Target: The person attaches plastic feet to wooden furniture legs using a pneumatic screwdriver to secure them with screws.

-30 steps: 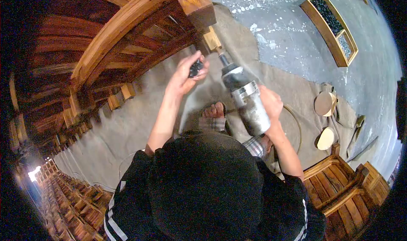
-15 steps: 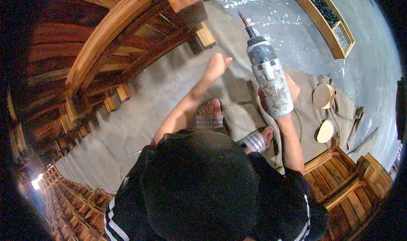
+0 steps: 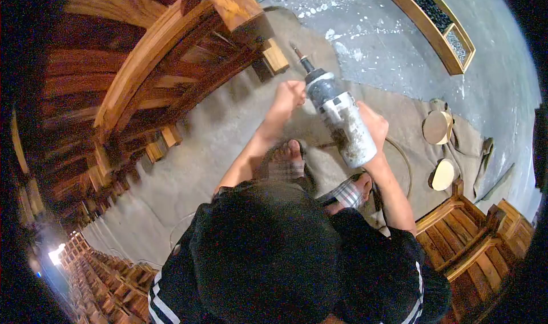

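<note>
Right hand (image 3: pixel 374 124): you grip the power driver (image 3: pixel 349 127) with it; the tool's body hides most of your fingers.
Left hand (image 3: pixel 290 94): curled into a fist just beside the driver's nose; cannot tell whether you hold anything in it.
Bit (image 3: pixel 301 55): ahead of both your hands, tip near the wood block (image 3: pixel 275 56), a gap showing between.
Block: just beyond your left hand, by the end of the curved wooden frame (image 3: pixel 137 61) that spreads leftward.
Box (image 3: pixel 421 29): well ahead and right of your right hand; dark pieces (image 3: pixel 427 5) in the longer compartment, silvery pieces (image 3: pixel 456 44) in the shorter.
Discs: two, one tan (image 3: pixel 437 128), one cream (image 3: pixel 443 174), right of your right hand.
Cloth (image 3: pixel 211 144): spread over the floor below both your hands.
Slatted wood (image 3: pixel 456 233): behind and right of your right hand.
</note>
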Demonstrator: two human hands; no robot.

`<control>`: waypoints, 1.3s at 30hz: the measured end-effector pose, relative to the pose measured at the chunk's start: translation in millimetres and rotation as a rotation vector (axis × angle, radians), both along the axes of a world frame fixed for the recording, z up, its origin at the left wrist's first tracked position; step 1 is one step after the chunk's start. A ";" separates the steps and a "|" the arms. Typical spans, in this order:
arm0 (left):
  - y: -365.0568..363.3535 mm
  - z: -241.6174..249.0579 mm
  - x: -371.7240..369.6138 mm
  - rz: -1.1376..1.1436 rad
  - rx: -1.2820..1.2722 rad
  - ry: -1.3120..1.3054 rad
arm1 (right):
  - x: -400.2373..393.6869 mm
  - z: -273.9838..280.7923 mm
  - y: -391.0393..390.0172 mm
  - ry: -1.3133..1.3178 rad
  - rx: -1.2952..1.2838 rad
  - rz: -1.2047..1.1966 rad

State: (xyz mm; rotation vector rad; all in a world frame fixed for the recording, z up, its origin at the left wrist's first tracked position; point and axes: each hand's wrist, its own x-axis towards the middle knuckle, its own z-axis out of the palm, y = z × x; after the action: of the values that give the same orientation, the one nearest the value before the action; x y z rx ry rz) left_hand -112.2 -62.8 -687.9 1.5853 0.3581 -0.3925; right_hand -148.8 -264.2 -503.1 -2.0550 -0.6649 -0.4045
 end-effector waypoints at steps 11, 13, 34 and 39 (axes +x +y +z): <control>30.9 241.2 -15.4 0.407 -0.624 -0.116 | -6.7 13.2 14.9 0.014 0.196 0.245; 29.9 245.6 -15.3 0.360 -0.606 -0.124 | -5.5 15.3 16.6 -0.027 0.175 0.225; 19.5 268.2 -25.1 0.269 -0.705 -0.114 | -10.3 10.7 20.0 -0.131 0.141 0.087; 29.3 254.6 -23.2 0.343 -0.851 -0.036 | -9.0 13.0 20.2 -0.187 0.130 0.076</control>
State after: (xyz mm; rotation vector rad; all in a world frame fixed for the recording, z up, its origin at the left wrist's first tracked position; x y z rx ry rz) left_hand -135.3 -33.4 -433.3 0.6817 0.3611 -0.2016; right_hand -157.7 -244.0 -490.0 -1.8776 -0.8053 -0.5853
